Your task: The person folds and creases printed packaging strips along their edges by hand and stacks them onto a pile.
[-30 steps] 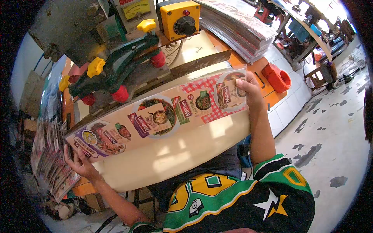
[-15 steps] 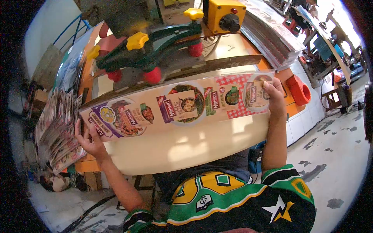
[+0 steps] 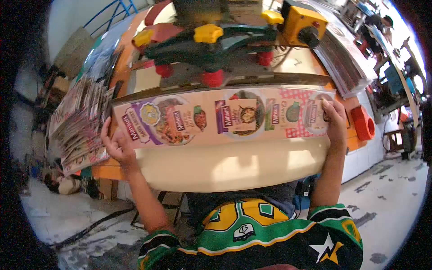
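Note:
A long printed strip (image 3: 211, 118) with food pictures, in clear film, lies along a metal bar (image 3: 288, 80) above the cream board (image 3: 234, 168). My left hand (image 3: 119, 145) is at its left end, the thumb and fingers around the lower corner. The right end is pinched by my right hand (image 3: 334, 118), thumb on top. Just beyond the strip stands a dark green machine frame (image 3: 238, 39) with yellow knobs (image 3: 208, 33) and red feet (image 3: 213, 78).
A yellow control box (image 3: 303, 24) sits behind at the right, beside a stack of printed sheets (image 3: 346, 60). A red ring-shaped object (image 3: 362, 123) is at the table's right edge. Loose printed packs (image 3: 83, 121) pile up at the left. Another person (image 3: 375, 33) is at the far right.
The view has turned and shifted, so the machine and table appear farther right and more level. Both hands still hold the strip's ends.

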A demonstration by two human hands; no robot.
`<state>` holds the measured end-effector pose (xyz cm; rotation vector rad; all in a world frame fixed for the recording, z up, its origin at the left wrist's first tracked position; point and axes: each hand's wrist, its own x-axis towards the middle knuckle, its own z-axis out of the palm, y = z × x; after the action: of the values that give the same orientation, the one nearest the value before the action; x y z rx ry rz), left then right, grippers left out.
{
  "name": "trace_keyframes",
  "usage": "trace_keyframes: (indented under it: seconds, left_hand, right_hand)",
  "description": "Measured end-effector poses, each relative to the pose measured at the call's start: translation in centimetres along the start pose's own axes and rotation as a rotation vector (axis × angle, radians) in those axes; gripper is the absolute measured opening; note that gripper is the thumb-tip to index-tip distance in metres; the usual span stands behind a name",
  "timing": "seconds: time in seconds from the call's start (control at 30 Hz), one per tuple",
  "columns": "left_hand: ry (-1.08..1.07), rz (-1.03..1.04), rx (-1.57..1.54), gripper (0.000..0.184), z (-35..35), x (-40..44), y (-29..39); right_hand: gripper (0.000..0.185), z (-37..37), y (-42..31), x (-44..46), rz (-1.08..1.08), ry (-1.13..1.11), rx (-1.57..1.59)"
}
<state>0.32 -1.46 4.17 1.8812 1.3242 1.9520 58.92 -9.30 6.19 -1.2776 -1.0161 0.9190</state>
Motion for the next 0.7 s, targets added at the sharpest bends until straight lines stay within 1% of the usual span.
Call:
trace_keyframes:
  seconds: [0.03, 0.07, 0.1, 0.13, 0.17, 0.23, 0.3, 0.37, 0.43, 0.47, 0.6, 0.67, 0.7]
  left_hand:
    - [-0.001, -0.015, -0.035, 0.054, -0.1, -0.1, -0.1]
    - [0.001, -0.019, -0.064, 0.053, -0.1, -0.3, -0.1]
    - [-0.016, -0.022, -0.093, 0.052, -0.3, -0.3, -0.5]
    - [-0.033, -0.026, -0.123, 0.051, -0.4, -0.3, -0.7]
    - [-0.021, -0.022, -0.106, 0.051, -0.7, -0.1, -0.5]
    - [-0.02, 0.066, 0.094, 0.051, -0.5, 0.2, 0.1]
    - [-0.042, 0.046, 0.067, 0.052, -0.8, 0.0, 0.0]
    - [-0.052, 0.028, 0.079, 0.05, -0.5, 0.0, 0.2]
    - [-0.02, 0.064, 0.078, 0.05, -0.5, 0.0, 0.0]
    - [-0.037, 0.044, 0.104, 0.05, -0.5, 0.1, 0.5]
    - [-0.052, 0.034, 0.116, 0.049, -0.6, 0.2, 0.9]
    - [-0.062, 0.046, 0.128, 0.048, -0.6, 0.3, 0.9]
    - [-0.059, 0.048, 0.117, 0.048, -0.6, 0.3, 0.9]
  right_hand:
    - [0.034, 0.6, -0.5, 0.0, 0.007, 0.012, -0.072]
    - [0.032, 1.6, -0.8, -0.3, -0.025, 0.061, -0.062]
    - [0.032, 1.4, -0.3, -0.1, -0.03, 0.038, -0.053]
    - [0.031, 0.7, 0.4, 0.2, -0.027, 0.061, -0.061]
    - [0.03, 0.0, 0.9, 0.2, -0.025, 0.085, -0.069]
    - [0.028, 0.5, 0.4, 0.1, -0.03, 0.061, -0.065]
    - [0.026, 0.5, 0.2, 0.1, -0.055, 0.06, -0.104]
    - [0.024, 1.7, -0.6, -0.3, -0.041, 0.076, -0.064]
    - [0.024, 0.8, 0.3, 0.0, -0.027, 0.086, -0.042]
    - [0.023, -0.6, 1.1, 0.3, -0.05, 0.031, -0.059]
    - [0.021, 0.3, 0.5, 0.1, -0.049, 0.055, -0.012]
    - [0.013, 0.4, 0.1, 0.0, -0.029, 0.04, -0.052]
    - [0.013, 0.5, -0.1, -0.1, -0.031, 0.038, -0.052]
